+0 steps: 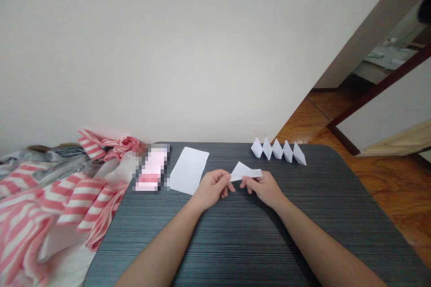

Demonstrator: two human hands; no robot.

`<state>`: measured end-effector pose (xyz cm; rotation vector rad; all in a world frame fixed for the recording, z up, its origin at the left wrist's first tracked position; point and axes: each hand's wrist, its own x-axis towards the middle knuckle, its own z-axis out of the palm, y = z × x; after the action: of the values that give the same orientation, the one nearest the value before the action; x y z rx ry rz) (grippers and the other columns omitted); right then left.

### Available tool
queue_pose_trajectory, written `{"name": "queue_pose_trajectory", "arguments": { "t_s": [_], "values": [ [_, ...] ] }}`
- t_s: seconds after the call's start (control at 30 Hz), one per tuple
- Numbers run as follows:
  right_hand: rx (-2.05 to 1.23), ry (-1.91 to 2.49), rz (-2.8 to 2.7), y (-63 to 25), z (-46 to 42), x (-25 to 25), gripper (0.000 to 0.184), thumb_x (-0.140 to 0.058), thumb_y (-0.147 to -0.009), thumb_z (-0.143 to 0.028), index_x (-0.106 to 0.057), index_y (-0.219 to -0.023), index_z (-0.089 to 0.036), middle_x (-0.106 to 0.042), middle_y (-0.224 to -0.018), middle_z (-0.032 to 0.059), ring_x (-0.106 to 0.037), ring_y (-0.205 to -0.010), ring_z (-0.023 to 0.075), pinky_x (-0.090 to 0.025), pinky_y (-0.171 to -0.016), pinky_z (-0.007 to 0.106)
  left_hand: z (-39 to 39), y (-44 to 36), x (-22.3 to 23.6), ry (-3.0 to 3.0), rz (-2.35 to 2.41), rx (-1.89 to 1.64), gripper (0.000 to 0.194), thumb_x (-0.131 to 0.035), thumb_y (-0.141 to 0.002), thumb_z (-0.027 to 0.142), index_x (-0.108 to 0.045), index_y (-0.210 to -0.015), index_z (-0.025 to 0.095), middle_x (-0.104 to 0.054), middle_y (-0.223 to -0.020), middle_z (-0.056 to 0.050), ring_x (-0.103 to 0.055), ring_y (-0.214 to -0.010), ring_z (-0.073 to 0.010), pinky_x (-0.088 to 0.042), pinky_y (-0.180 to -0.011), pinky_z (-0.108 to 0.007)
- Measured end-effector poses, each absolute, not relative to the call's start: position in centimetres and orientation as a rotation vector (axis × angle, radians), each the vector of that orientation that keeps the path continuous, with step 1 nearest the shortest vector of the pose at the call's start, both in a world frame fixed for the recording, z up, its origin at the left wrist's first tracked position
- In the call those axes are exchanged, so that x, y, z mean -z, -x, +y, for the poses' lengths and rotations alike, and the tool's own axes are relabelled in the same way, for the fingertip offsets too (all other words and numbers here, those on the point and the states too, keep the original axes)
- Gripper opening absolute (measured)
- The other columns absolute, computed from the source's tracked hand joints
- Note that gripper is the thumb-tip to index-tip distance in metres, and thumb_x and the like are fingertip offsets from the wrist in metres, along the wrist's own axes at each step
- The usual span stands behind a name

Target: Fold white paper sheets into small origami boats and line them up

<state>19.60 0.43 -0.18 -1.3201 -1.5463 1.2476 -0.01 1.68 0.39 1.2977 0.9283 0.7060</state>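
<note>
A small piece of folded white paper (pixel 245 172), roughly triangular, is held just above the dark striped table (pixel 235 251). My left hand (pixel 212 188) pinches its left end and my right hand (pixel 264 187) pinches its right end, fingers closed on it. To the left of my hands lies a flat white sheet (pixel 189 169). At the table's far edge stands a row of several small folded white paper shapes (pixel 279 150).
A blurred pink and white object (pixel 152 168) lies beside the flat sheet. Red and white striped cloth (pixel 50 201) is piled left of the table. A plain wall stands behind, and a wooden floor (pixel 387 179) and a doorway lie to the right.
</note>
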Motion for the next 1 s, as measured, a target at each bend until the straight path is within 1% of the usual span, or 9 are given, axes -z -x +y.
{"name": "queue_pose_trajectory", "arguments": {
  "t_s": [0.13, 0.3, 0.5, 0.67, 0.83, 1.0],
  "values": [
    [-1.265, 1.315, -1.529, -19.53, 0.44, 0.39, 0.026, -0.055, -0.081, -0.032, -0.067, -0.067, -0.013, -0.059, -0.052, 0.0001, -0.049, -0.044, 0.01, -0.039, -0.047, 0.021, 1.56, -0.03, -0.21, -1.343, 0.962, -0.722, 0.033, -0.045, -0.085, 0.044, -0.056, -0.077, 0.013, -0.062, -0.065, -0.003, -0.047, -0.047, -0.0076, -0.037, -0.047, -0.02],
    [-1.275, 1.309, -1.531, -19.55, 0.46, 0.6, 0.026, -0.056, -0.081, -0.032, -0.067, -0.068, -0.013, -0.061, -0.053, 0.0006, -0.05, -0.044, 0.0102, -0.04, -0.047, 0.021, 1.36, -0.17, -0.01, -1.374, 1.006, -0.745, 0.033, -0.043, -0.086, 0.043, -0.057, -0.077, 0.014, -0.062, -0.065, -0.003, -0.047, -0.049, -0.008, -0.037, -0.048, -0.02],
    [-1.274, 1.33, -1.588, -19.34, 0.43, 0.78, 0.027, -0.055, -0.081, -0.033, -0.067, -0.066, -0.014, -0.062, -0.056, 0.0013, -0.051, -0.046, 0.0108, -0.041, -0.048, 0.022, 1.16, -0.45, 0.04, -1.434, 1.02, -0.732, 0.033, -0.042, -0.087, 0.042, -0.058, -0.079, 0.014, -0.063, -0.067, -0.003, -0.048, -0.05, -0.0084, -0.037, -0.048, -0.02],
    [-1.236, 1.332, -1.613, -19.34, 0.3, 0.28, 0.027, -0.054, -0.082, -0.031, -0.067, -0.064, -0.014, -0.059, -0.053, 0.0002, -0.05, -0.046, 0.0103, -0.04, -0.048, 0.021, 1.21, -0.46, -0.2, -1.453, 0.998, -0.713, 0.034, -0.042, -0.087, 0.042, -0.058, -0.078, 0.014, -0.063, -0.068, -0.003, -0.048, -0.05, -0.0083, -0.038, -0.049, -0.02],
    [-1.254, 1.341, -1.596, -19.43, 0.3, 0.55, 0.028, -0.054, -0.082, -0.033, -0.067, -0.066, -0.014, -0.061, -0.054, 0.001, -0.05, -0.046, 0.0105, -0.04, -0.048, 0.021, 1.28, -0.45, -0.35, -1.425, 0.968, -0.683, 0.03, -0.046, -0.085, 0.041, -0.057, -0.082, 0.014, -0.064, -0.071, -0.004, -0.049, -0.051, -0.0083, -0.039, -0.049, -0.02],
    [-1.276, 1.317, -1.603, -19.31, 0.35, 0.67, 0.027, -0.054, -0.083, -0.031, -0.066, -0.066, -0.014, -0.063, -0.059, 0.0019, -0.051, -0.047, 0.0103, -0.041, -0.049, 0.022, 1.21, -0.39, -0.35, -1.45, 0.999, -0.674, 0.031, -0.046, -0.085, 0.041, -0.055, -0.074, 0.014, -0.064, -0.068, -0.004, -0.05, -0.051, -0.0083, -0.039, -0.05, -0.02]
  ]
}}
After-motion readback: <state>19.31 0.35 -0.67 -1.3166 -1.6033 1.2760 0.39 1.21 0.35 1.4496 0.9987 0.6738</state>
